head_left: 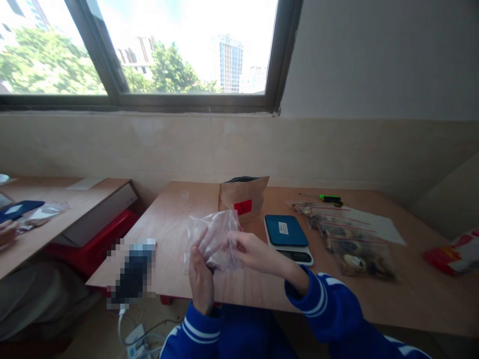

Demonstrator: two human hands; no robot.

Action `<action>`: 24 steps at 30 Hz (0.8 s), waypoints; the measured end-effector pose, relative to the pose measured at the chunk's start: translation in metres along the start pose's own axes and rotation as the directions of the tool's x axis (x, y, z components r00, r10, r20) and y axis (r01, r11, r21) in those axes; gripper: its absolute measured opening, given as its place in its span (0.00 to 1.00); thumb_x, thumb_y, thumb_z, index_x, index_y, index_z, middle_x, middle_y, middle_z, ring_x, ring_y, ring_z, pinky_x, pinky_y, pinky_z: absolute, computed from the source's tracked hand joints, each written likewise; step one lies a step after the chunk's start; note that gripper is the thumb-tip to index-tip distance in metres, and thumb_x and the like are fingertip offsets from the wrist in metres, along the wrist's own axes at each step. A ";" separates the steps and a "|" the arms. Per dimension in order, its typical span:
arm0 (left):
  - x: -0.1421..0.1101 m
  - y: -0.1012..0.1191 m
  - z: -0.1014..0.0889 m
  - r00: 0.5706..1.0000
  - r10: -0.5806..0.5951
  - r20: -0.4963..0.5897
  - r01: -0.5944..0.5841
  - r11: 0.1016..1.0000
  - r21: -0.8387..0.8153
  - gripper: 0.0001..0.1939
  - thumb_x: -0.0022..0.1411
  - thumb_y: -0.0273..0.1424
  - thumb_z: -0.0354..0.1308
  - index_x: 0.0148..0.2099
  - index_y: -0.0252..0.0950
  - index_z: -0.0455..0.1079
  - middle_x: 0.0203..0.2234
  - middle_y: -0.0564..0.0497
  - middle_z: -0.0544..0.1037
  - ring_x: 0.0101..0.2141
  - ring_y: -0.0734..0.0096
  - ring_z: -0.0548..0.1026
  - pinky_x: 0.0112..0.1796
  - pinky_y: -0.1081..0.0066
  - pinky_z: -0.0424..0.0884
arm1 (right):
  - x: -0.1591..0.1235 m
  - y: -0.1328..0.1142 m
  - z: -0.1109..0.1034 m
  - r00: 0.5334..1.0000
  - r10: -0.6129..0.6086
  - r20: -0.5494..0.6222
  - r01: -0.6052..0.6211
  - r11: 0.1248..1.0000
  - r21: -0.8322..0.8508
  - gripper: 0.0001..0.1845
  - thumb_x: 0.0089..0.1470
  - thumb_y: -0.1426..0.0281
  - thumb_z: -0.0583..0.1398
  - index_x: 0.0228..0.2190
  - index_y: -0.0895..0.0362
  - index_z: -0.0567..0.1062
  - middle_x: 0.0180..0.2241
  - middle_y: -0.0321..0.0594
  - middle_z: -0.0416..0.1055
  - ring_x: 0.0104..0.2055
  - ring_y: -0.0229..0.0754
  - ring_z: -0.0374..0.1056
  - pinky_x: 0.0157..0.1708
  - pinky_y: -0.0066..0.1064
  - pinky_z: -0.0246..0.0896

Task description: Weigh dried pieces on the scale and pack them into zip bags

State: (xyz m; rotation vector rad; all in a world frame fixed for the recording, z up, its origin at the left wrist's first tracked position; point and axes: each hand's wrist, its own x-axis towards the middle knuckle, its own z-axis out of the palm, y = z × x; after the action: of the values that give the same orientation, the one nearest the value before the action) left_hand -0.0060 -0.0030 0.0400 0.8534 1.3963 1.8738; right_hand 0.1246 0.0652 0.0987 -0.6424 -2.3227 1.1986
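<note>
- Blue tracksuit sleeves (329, 304) with white stripes, nearest the camera, both reaching over the front edge of the worktop (175, 209).
- Left hand (201, 284): upright, fingers spread up against the bag's left side.
- Right hand (258, 252): reaching in from the right, fingers closed on the bag's right side.
- Clear plastic bag (215, 239): crumpled, held up between both hands, over the worktop's front half.
- Kraft paper pouch (243, 199): upright behind the bag, red label on its face.
- Digital scale (286, 234): blue-topped, just right of the right hand.
- Clear zip bags (355, 249): several, holding small assorted items, lying right of the scale, partly over a white sheet (374, 224).
- Green-handled tool (329, 198): beyond those bags.
- Red-and-white packet (452, 252): at the worktop's right end.
</note>
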 end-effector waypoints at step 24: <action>0.056 -0.015 -0.034 0.991 -0.135 -0.017 0.135 0.953 0.269 0.31 0.63 0.52 0.41 0.53 0.36 0.67 0.46 0.39 0.75 0.26 0.68 0.78 0.16 0.74 0.68 | 0.026 0.007 -0.079 0.783 -0.208 -0.586 0.130 0.976 -0.172 0.13 0.57 0.59 0.59 0.36 0.53 0.79 0.34 0.38 0.71 0.32 0.36 0.65 0.34 0.28 0.62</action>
State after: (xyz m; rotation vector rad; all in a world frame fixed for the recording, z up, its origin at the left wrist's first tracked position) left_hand -0.0645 0.0263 0.0249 0.8635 1.6922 1.6024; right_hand 0.1511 0.1334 0.1385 -0.7129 -1.8590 0.6372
